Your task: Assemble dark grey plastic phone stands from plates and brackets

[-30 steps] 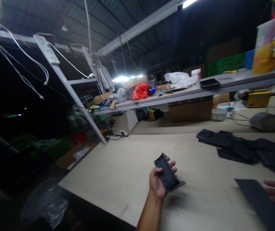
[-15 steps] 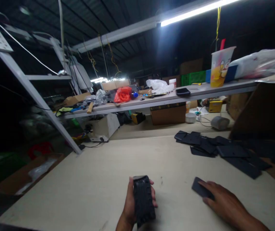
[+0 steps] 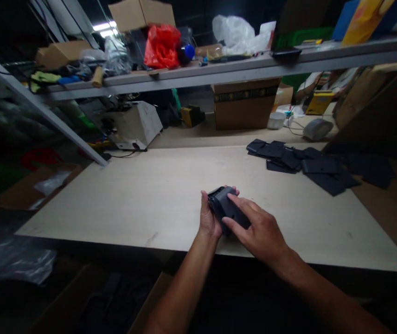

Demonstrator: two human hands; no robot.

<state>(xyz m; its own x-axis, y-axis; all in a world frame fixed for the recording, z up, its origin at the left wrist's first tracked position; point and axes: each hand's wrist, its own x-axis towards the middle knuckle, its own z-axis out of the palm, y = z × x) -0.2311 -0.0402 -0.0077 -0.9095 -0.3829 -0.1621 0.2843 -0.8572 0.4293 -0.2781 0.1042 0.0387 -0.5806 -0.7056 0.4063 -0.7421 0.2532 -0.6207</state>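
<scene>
Near the table's front edge, my left hand point(image 3: 209, 222) is wrapped round a black plastic casing point(image 3: 214, 200) from below and the left side. A dark flat cover panel point(image 3: 232, 209) lies at a slant over the casing, touching it. My right hand point(image 3: 264, 229) grips this panel, thumb on its near side and fingers on its upper face. Part of the casing is hidden beneath the panel. Farther right on the table lies a loose pile of similar black panels point(image 3: 321, 166).
A shelf point(image 3: 184, 76) crosses above the table's back, carrying a red plastic bag point(image 3: 163, 46) and clutter. Beneath it stand a white machine point(image 3: 139, 124), a cardboard box point(image 3: 245, 109) and a tape roll point(image 3: 317, 129). Boxes lie below the front edge.
My right hand has brought its panel left, off the table and onto the casing in my left hand. The casing has turned and tilted. The head view has dipped downward.
</scene>
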